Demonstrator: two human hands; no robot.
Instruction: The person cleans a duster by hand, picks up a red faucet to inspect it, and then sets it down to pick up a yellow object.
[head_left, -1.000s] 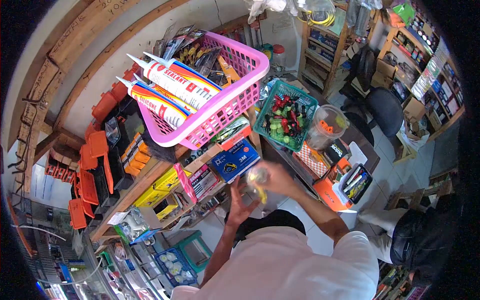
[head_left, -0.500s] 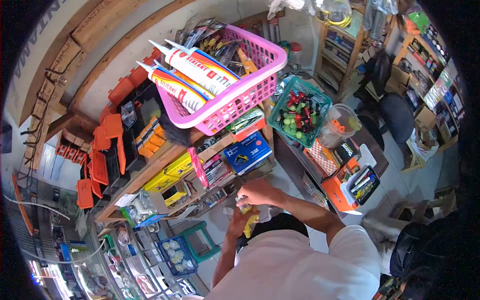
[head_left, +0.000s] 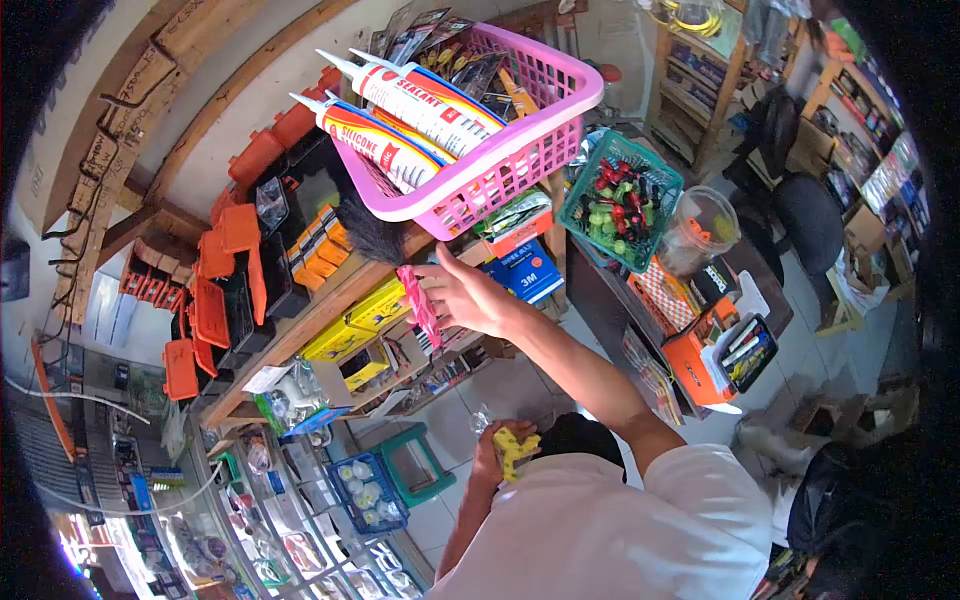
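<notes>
My right hand point(head_left: 465, 295) reaches out to the shelf front, thumb raised and fingers stretched apart at the pink handle point(head_left: 422, 318) of a hanging duster with black bristles point(head_left: 372, 235). The handle overlaps the fingers in this view, and the hand is not closed round it. Lower down, close to my body, my left hand point(head_left: 487, 455) is wrapped round a yellow object point(head_left: 516, 452) with an irregular outline. Clear plastic point(head_left: 483, 418) sticks up beside that hand. Above the right hand, a pink basket point(head_left: 480, 180) holds white sealant tubes point(head_left: 425, 100) and other packets.
A green basket point(head_left: 570, 215) of red and green pieces stands right of the pink one, near a clear tub point(head_left: 700, 235) and an orange box point(head_left: 690, 365). Orange bins point(head_left: 210, 310) line the left shelf. A blue crate point(head_left: 395, 518) and green stool point(head_left: 440, 488) stand below.
My right hand has left the yellow object and moved up and forward to the pink handle, its fingers opening out. My left hand keeps the yellow object. The view has shifted slightly.
</notes>
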